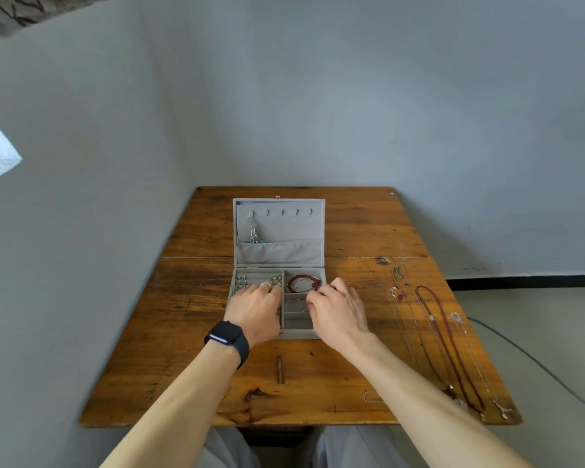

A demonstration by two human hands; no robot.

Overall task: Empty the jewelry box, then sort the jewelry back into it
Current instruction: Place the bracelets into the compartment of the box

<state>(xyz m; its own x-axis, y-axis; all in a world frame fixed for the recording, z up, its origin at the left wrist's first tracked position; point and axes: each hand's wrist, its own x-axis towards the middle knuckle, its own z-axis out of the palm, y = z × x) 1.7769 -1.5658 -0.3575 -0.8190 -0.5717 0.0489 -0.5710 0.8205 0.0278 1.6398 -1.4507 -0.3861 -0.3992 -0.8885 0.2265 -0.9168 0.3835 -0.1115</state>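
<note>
The grey jewelry box (237,300) stands open mid-table, its lid (279,224) upright. A silver chain (254,231) hangs from a hook in the lid. Rings and earrings (242,282) fill the left compartment, and a red bead bracelet (303,282) lies in the back right one. In the compartment in front of that lies a thin bangle (294,300). My left hand (255,307) reaches into the ring section and pinches a silver ring (265,284) at its fingertips. My right hand (340,310) hovers over the right compartments with fingers curled down; what they touch is hidden.
Several necklaces lie stretched out on the right side of the wooden table (190,366): a red bead necklace (448,346) and thin silver chains (402,298). A small chain piece (372,398) lies near the front edge. Grey walls close in at the left and back.
</note>
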